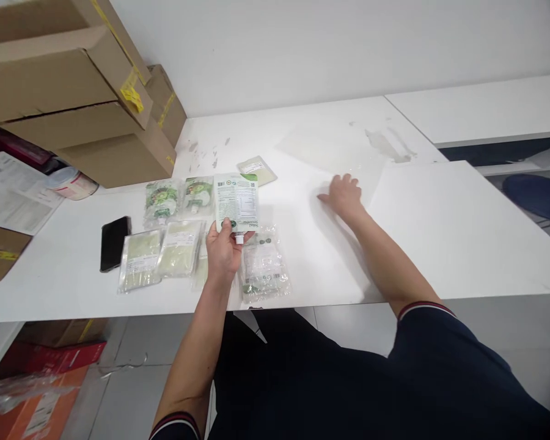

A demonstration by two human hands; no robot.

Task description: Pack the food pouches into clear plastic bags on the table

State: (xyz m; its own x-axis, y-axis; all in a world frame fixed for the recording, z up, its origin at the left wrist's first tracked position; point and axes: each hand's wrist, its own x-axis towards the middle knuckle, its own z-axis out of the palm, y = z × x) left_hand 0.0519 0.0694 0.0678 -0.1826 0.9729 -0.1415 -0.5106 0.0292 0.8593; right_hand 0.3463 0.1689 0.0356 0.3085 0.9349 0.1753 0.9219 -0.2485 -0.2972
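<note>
My left hand (223,247) is closed on a white spouted pouch (236,202) with a printed label, held upright above the white table (440,232). Under and beside it lie two green pouches (161,201) and several pale sachets (142,259). A clear packet (263,264) lies just right of my wrist, and one pale sachet (257,170) sits farther back. My right hand (343,194) rests flat on the bare tabletop, fingers spread, holding nothing.
A black phone (113,241) lies left of the sachets. Stacked cardboard boxes (73,91) fill the back left, with papers (13,192) and a tape roll (73,183) beside them. Stains (387,145) mark the far tabletop. Boxes and plastic lie on the floor at left.
</note>
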